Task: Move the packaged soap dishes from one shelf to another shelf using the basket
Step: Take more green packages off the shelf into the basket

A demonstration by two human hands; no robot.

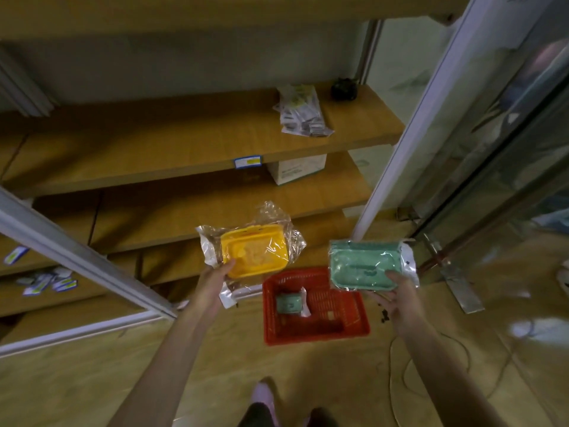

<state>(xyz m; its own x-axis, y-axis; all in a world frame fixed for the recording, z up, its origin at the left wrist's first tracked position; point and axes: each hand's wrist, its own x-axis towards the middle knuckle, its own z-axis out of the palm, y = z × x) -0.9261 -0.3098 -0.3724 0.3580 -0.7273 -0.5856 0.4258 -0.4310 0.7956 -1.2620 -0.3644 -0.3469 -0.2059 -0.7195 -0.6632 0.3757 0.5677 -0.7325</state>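
Observation:
My left hand (pixel 215 280) grips a yellow soap dish (pixel 254 252) in clear crinkled wrap, held up in front of the lower wooden shelves. My right hand (pixel 397 292) holds a green packaged soap dish (pixel 363 265) by its lower edge, thumb on top, above the right side of the basket. The red plastic basket (pixel 320 329) stands on the floor between my arms. One more green packaged soap dish (pixel 289 303) lies inside it at the left.
Wooden shelves (pixel 172 143) rise ahead; the middle one carries a pile of small packets (pixel 301 114) and a dark object (pixel 344 89). A white box (pixel 297 167) sits below. Metal posts (pixel 400 143) flank the shelves. Cables (pixel 397 383) lie on the floor at right. My feet (pixel 264 402) show below.

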